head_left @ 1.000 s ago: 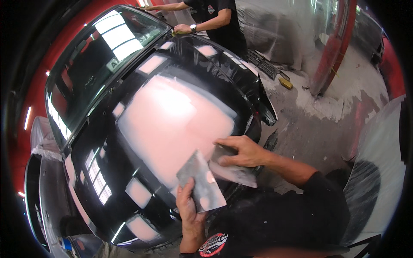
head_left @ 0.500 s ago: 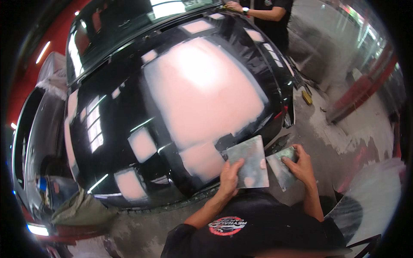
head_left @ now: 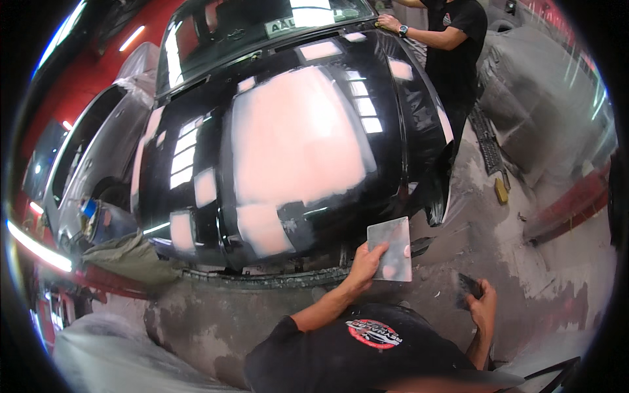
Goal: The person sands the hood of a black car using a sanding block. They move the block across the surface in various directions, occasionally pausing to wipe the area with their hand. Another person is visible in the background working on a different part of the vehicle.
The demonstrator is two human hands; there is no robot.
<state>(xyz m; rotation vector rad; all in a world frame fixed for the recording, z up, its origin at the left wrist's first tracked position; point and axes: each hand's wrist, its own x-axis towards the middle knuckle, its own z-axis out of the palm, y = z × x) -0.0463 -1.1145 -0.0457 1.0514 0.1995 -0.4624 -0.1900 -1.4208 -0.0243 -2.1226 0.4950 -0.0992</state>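
Observation:
My left hand (head_left: 365, 263) grips a square, pale mixing board (head_left: 394, 241) by its left edge. Grey smears and pinkish filler dabs mark its face. Lower and to the right, my right hand (head_left: 483, 304) pinches a thin dark filler spreader (head_left: 466, 289), seen almost edge-on. Both hands are apart from the car and from each other. Before me lies a black car hood (head_left: 314, 226) with a large pink filler patch (head_left: 295, 141) and several smaller ones, such as a square patch (head_left: 181, 232) near the front.
At the far right of the car, another person (head_left: 455, 56) rests a hand (head_left: 390, 24) by the windshield. A grey car body (head_left: 98, 141) stands left, near an olive cloth (head_left: 121, 262). On the right are a yellow block (head_left: 501, 191), a red beam (head_left: 570, 209) and a covered vehicle (head_left: 540, 98).
My view has turned, so more floor shows at the front. Both hands have drawn back from the hood and farther apart. The spreader has tipped nearly edge-on.

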